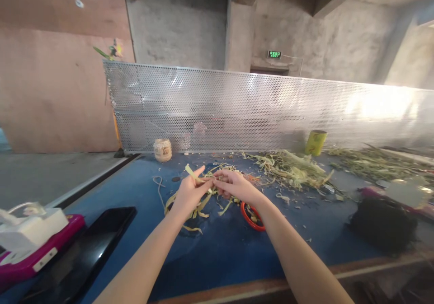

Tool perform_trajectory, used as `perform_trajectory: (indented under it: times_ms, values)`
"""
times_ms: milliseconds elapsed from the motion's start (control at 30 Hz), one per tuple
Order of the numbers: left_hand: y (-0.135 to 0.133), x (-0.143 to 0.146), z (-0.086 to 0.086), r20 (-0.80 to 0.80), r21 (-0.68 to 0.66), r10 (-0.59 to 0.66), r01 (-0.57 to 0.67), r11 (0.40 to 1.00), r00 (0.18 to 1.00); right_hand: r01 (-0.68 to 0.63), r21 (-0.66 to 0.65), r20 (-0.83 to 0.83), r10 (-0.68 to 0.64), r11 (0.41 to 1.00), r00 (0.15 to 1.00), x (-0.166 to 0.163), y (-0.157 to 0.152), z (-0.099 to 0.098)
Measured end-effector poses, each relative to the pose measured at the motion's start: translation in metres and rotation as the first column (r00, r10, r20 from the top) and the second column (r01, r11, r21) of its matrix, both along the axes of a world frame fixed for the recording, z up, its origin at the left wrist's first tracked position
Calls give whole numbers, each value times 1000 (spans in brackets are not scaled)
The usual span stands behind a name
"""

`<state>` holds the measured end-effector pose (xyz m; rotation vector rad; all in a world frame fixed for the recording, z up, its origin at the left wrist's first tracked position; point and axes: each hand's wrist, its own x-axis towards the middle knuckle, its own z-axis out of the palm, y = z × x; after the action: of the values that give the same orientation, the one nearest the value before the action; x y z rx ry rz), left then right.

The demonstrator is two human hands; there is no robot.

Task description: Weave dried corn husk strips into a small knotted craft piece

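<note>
Pinching a pale strip [191,171] in fingers of left hand [190,191] and right hand [237,185] — close together, probably for finer control — far and left of red ring [248,221].

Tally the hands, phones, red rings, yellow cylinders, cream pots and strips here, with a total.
Left hand and right hand: 2
Phone: 1
Red ring: 1
Yellow cylinder: 1
Cream pot: 1
Strips: too tangled to count
Total, without strips: 6
</note>
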<state>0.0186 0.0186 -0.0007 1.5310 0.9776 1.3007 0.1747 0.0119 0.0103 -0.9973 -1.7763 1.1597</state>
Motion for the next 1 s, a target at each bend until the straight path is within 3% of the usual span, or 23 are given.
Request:
perform_trajectory:
  times_ms: [200,400,600,833,1000]
  values:
    - [-5,0,5,-13,84,131,-129,988,991,-47,-75,-111,38,996,993,1,5,-6]
    - [-6,-1,7,34,91,84,-86,992,996,1,-50,-80,-5,999,997,0,4,-5]
    - [1,-5,4,111,71,165,-174,982,980,58,-18,-65,-59,998,996,-1,6,-7]
    - [-5,0,2,27,-43,-70,71,997,997,85,-13,-187,-86,996,978,-1,1,1]
    - [-5,0,2,-23,-6,-27,27,1000,999,113,-2,-184,-112,994,976,-2,3,1]
